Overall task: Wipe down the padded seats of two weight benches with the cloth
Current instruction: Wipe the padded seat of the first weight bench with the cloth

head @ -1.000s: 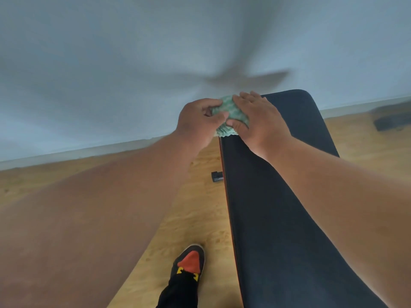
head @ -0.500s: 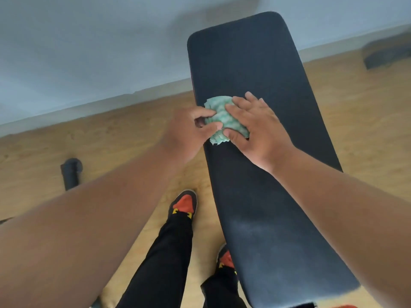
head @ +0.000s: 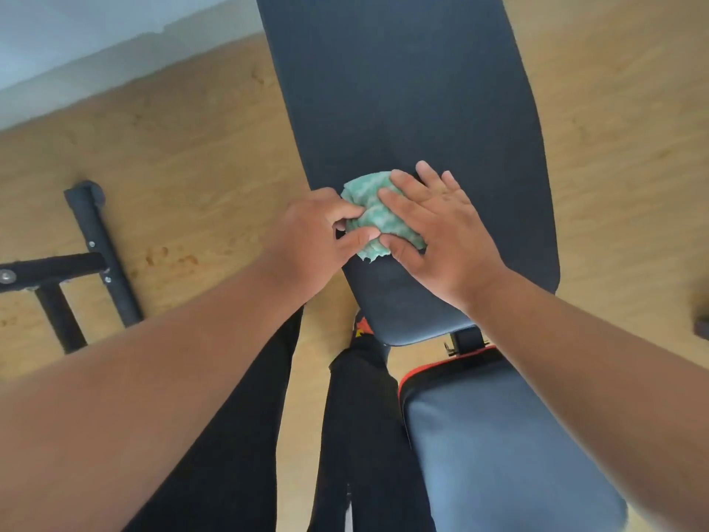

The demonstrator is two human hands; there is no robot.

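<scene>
A long black padded bench back pad point(head: 403, 90) runs from the top of the view down to the middle. On its lower left part lies a crumpled green and white cloth point(head: 370, 201). My left hand point(head: 314, 240) pinches the cloth's left edge between thumb and curled fingers. My right hand point(head: 441, 232) lies flat on the cloth with fingers spread, pressing it onto the pad. Below, a second black seat pad point(head: 498, 447) with a red edge fills the lower right, partly hidden by my right forearm.
A black metal frame point(head: 88, 255) of other equipment lies on the wooden floor at the left. My legs in black trousers point(head: 356, 435) stand between it and the bench. A pale wall meets the floor at the top left.
Both hands have slid the cloth down the back pad from its far end toward its near end, and my view has tilted downward, bringing the seat pad and the floor frame into sight.
</scene>
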